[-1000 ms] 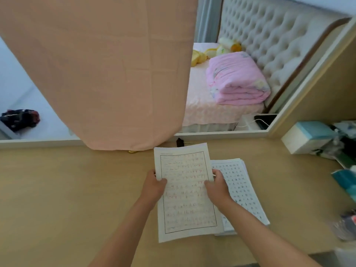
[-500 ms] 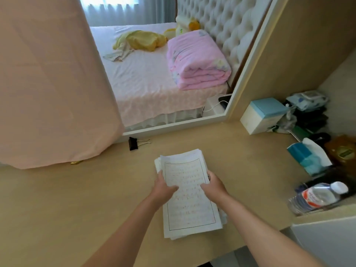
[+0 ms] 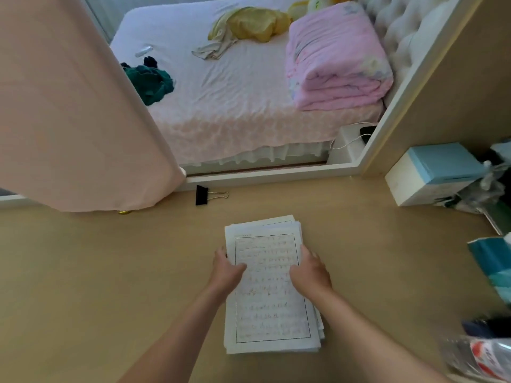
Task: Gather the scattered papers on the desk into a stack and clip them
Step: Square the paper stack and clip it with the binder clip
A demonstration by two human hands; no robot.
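A stack of white papers [image 3: 269,308] with lined writing lies on the wooden desk [image 3: 110,272] in front of me, its far edges slightly uneven. My left hand [image 3: 228,268] holds the stack's left edge, thumb on the top sheet. My right hand [image 3: 311,270] holds the right edge the same way. A black binder clip [image 3: 203,195] with wire handles lies on the desk beyond the stack, near the back ledge.
A pink curtain [image 3: 77,111] hangs over the desk's back left. A white and blue box [image 3: 431,175] and clutter stand at the right, with a tissue pack [image 3: 495,261] and a plastic bottle [image 3: 486,357]. A bed with a pink quilt [image 3: 334,59] lies beyond.
The top sheet, held apart from the pile a second ago, now lies on it as one stack. Both hands grip its sides. The view has turned right and down.
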